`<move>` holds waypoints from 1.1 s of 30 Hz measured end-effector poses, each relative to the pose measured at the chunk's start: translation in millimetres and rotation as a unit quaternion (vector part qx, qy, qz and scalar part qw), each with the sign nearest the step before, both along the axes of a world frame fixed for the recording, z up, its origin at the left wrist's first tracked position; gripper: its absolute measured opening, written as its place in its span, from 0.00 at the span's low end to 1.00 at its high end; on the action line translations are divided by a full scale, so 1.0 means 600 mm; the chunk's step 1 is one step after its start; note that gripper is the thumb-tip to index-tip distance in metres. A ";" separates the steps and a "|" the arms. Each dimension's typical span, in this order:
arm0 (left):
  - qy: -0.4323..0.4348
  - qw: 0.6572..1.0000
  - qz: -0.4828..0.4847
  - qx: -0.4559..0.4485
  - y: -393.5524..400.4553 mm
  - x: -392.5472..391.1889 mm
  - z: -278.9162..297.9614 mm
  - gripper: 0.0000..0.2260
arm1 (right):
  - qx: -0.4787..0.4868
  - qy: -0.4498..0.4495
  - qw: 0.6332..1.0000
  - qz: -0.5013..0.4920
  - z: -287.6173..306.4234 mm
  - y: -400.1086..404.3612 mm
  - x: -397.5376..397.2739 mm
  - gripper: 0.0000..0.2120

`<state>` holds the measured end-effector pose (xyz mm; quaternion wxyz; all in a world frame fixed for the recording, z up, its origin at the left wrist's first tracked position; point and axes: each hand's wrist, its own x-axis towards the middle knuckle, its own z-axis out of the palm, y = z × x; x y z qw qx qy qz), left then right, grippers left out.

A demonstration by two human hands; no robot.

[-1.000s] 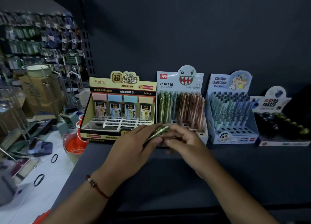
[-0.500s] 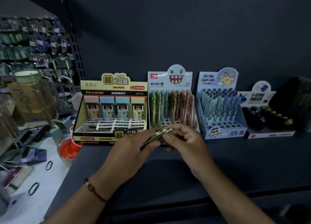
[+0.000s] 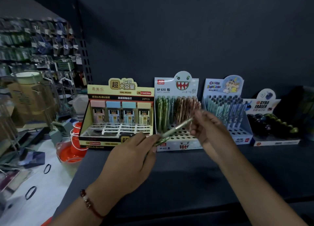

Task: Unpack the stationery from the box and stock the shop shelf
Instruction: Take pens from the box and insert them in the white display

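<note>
Pencil (image 3: 178, 127) pinched between both hands

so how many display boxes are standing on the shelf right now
4, in a row: the lead refill box far left, the monster pencil box, the cartoon pen box, then the gyro eraser box far right. Others may sit out of frame.

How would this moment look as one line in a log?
left hand: grips pencil bunch | right hand: pulls one pencil | target: monster display box

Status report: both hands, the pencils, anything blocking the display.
Left hand grips a bunch of green pencils. Right hand pinches one pencil, lifted over the monster display box. Front holes there open, nothing blocking.
</note>
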<state>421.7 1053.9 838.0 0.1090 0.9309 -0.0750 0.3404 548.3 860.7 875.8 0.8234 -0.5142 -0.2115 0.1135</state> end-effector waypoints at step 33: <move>0.035 0.998 -0.049 -0.008 0.031 -0.004 -0.019 0.15 | -0.218 -0.263 0.926 -0.162 -0.020 0.111 0.044 0.07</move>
